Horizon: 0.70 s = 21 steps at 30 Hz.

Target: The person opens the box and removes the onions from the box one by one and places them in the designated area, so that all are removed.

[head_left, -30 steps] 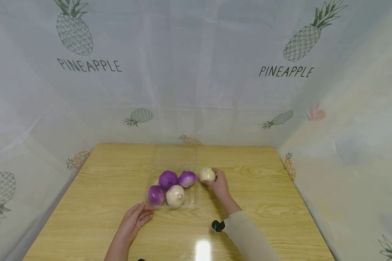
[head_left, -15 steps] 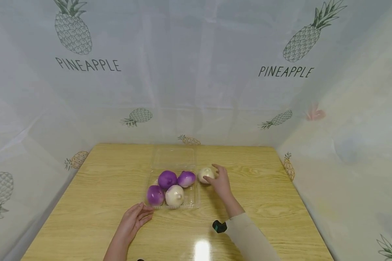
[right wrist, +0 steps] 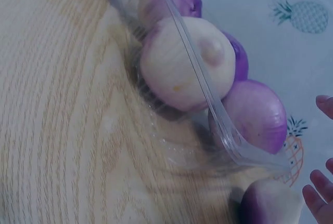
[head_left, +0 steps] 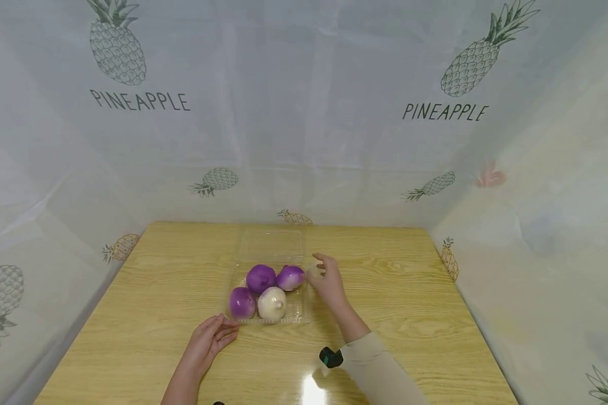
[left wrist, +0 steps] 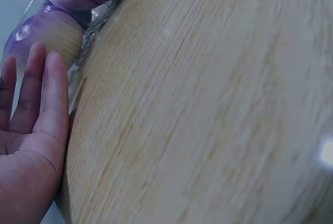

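Observation:
A clear plastic clamshell box (head_left: 298,308) sits on the table, its lid (head_left: 271,244) folded back. Inside are several onions: purple ones (head_left: 260,279) and a whitish one (head_left: 272,304) at the front. Beside the box's right wall is another pale onion (head_left: 313,271), mostly hidden by my right hand (head_left: 330,284). In the right wrist view this loose onion (right wrist: 270,203) shows a purple side, and the fingers (right wrist: 315,200) are spread apart from it. My left hand (head_left: 206,340) rests at the box's front left corner, its fingers (left wrist: 52,96) extended.
The wooden table (head_left: 400,315) reaches to a pineapple-print curtain (head_left: 304,112) at the back and sides. A small dark green-marked device (head_left: 330,357) is at the right wrist. A dark object (head_left: 219,403) shows at the bottom edge.
My right hand has let go of the loose pale onion and shifted left, in front of it. The onion stays beside the box. My left hand has not moved.

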Each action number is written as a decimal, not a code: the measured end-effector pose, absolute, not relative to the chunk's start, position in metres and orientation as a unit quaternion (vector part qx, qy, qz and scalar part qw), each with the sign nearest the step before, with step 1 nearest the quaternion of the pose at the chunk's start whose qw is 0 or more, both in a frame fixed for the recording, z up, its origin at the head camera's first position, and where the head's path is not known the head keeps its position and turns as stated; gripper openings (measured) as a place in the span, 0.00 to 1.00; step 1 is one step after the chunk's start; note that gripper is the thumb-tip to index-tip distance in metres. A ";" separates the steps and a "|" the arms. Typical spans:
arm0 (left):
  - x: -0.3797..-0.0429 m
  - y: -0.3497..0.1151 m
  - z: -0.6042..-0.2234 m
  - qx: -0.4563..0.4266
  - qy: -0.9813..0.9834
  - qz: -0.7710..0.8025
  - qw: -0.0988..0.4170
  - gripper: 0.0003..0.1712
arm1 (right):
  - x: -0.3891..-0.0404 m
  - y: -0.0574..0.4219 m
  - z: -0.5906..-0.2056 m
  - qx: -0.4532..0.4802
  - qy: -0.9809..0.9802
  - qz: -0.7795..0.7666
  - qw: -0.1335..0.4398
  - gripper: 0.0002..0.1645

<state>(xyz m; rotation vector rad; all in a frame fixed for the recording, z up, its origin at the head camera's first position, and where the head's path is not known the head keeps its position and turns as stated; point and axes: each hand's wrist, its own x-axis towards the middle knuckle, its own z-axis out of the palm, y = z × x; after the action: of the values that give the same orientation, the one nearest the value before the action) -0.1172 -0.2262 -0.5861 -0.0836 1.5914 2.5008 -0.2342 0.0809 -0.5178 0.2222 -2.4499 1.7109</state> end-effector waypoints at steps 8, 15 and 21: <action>-0.118 -0.225 -0.587 -0.050 0.534 0.840 0.083 0.17 | -0.232 0.067 -0.515 0.086 -0.821 0.564 0.038 0.37; -0.118 -0.225 -0.588 -0.034 0.529 0.843 0.088 0.17 | -0.235 0.059 -0.522 0.088 -0.837 0.540 0.022 0.37; -0.117 -0.226 -0.588 -0.025 0.529 0.844 0.089 0.17 | -0.237 0.054 -0.525 0.097 -0.856 0.506 0.033 0.37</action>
<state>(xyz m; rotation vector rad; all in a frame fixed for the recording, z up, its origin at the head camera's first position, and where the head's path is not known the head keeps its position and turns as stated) -0.1174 -0.2261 -0.5880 -0.0750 1.5741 2.5107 -0.2371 0.0536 -0.5252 0.2997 -2.6341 1.5582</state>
